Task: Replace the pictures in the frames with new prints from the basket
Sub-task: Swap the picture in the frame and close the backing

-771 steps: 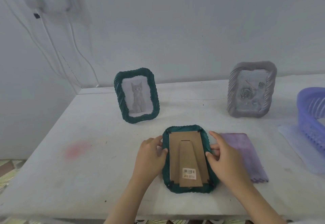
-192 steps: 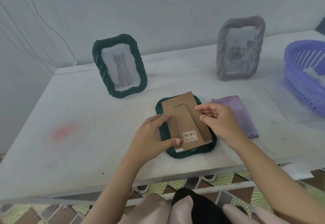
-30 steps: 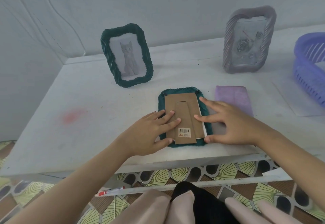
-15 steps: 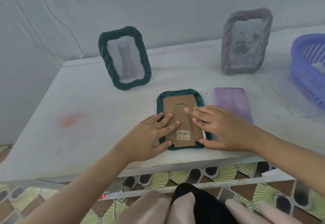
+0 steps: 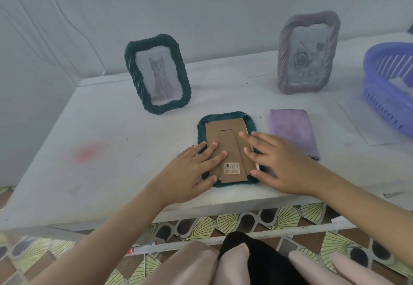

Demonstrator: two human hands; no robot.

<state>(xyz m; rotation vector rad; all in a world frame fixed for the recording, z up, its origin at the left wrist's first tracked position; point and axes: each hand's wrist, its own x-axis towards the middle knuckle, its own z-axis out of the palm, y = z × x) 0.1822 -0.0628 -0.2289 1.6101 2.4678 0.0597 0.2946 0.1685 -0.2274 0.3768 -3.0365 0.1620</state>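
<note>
Nearest the worktop (image 5: 111, 128) edge: green frame (image 5: 223, 117), face down, brown card backing (image 5: 214, 132) uppermost, barcode label (image 5: 231, 168) on its folded stand.
Left grip (image 5: 190, 173): fingers straight, flat on the backing's left half, thumb at the frame's lower rim; holds nothing.
Right grip (image 5: 281, 164): fingers spread and straight, flat on the backing's right half, thumb at the lower right rim; holds nothing.
Frame lies under and between both grips.
Just right of it: purple cloth (image 5: 292, 130), flat.
Left: red smudge (image 5: 88, 151).
Farther back, left: second green frame (image 5: 157, 74), upright, cat picture.
Farther back, right: grey frame (image 5: 308, 54), upright, rose picture.
Far right: blue basket (image 5: 375, 79), white sheet (image 5: 400, 83) inside, partly out of view.
</note>
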